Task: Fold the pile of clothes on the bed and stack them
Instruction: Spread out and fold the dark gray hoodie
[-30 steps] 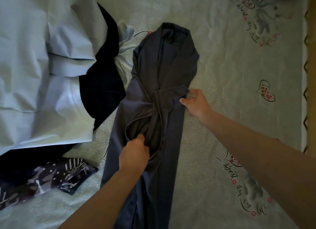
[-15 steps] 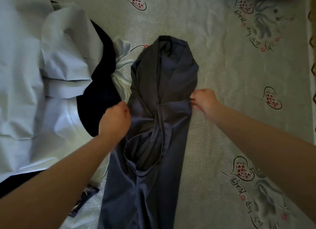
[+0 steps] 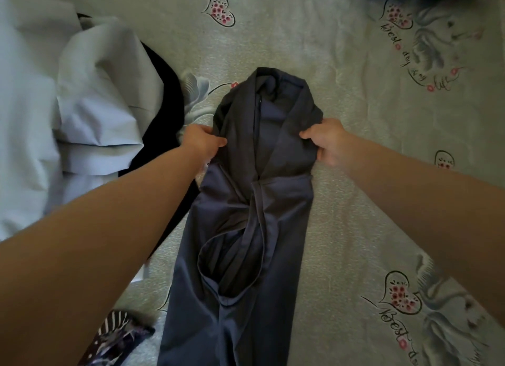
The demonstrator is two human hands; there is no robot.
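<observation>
From my head camera, looking down: the dark grey garment (image 3: 257,201) lies lengthwise down the middle of the bed (image 3: 355,215), folded into a long narrow strip that runs from the far end toward me and out past the bottom edge of the view. My left hand (image 3: 200,144) pinches its left edge near the far end, thumb on top of the cloth. My right hand (image 3: 326,143) grips the opposite edge at the same height, fingers curled round a bunched fold. The two hands are apart, one on each side of the strip. To the left sits the pile: a pale blue garment (image 3: 82,114) lying over a black garment (image 3: 166,114), and a dark patterned cloth (image 3: 117,335) near the bottom edge.
</observation>
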